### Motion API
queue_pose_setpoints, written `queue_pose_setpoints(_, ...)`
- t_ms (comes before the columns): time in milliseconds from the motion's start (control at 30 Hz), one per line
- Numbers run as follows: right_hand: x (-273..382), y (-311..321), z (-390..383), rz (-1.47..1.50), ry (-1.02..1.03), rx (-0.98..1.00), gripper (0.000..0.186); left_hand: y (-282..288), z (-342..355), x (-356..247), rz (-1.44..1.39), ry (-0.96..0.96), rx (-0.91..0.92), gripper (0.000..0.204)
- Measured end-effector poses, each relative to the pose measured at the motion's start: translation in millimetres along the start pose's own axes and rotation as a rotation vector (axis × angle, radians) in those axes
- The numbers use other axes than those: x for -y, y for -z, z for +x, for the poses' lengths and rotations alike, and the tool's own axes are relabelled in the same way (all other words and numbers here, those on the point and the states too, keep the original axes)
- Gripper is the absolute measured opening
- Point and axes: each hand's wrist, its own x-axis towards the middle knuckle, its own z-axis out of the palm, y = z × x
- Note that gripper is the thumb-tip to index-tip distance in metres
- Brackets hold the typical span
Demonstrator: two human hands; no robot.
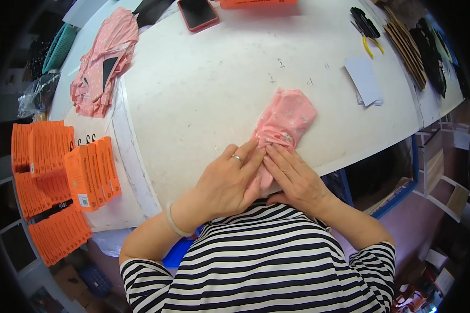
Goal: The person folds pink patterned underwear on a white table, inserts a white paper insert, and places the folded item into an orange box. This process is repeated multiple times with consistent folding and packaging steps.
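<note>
A pink cloth item (292, 112) with a small pale floral print lies folded narrow near the table's front edge, creased where my fingers meet it. My left hand (232, 175), with a ring on one finger and a pale bangle at the wrist, grips its near left side, fingers on top and thumb lower down. My right hand (297, 180) rests flat on its right side, fingers stretched and close together. The fingertips of both hands nearly meet on the cloth. Part of its near end is hidden beneath my hands.
Orange boxes (94, 175) stand in rows and stacks at the left. Behind them lie more pink fabric (107, 57) and a teal basket (61, 47). A phone (197, 14) and an orange box (258, 3) sit far back; yellow-handled pliers (369, 44), white cards (362, 81) and cardboard sheets (404, 49) are right.
</note>
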Motion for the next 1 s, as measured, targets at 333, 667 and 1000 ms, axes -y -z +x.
queue_pose_setpoints(333, -6.1, -3.3, 10.6, -0.032, 0.093, -0.211, 0.052, -1.2, 74.4, 23.0, -0.179, 0.341, -0.208, 0.019)
queue_pose_setpoints(667, -12.4, -2.7, 7.1, -0.005, 0.083, -0.236, 0.036, -14.5, 73.8, 28.5, -0.515, 0.407, -0.286, 0.012)
queue_pose_setpoints(1000, -25.1, 6.7, 5.7, 0.059, 0.126, -0.163, 0.036, -27.7, 60.7, 37.0, -0.118, 0.164, -0.456, 0.017)
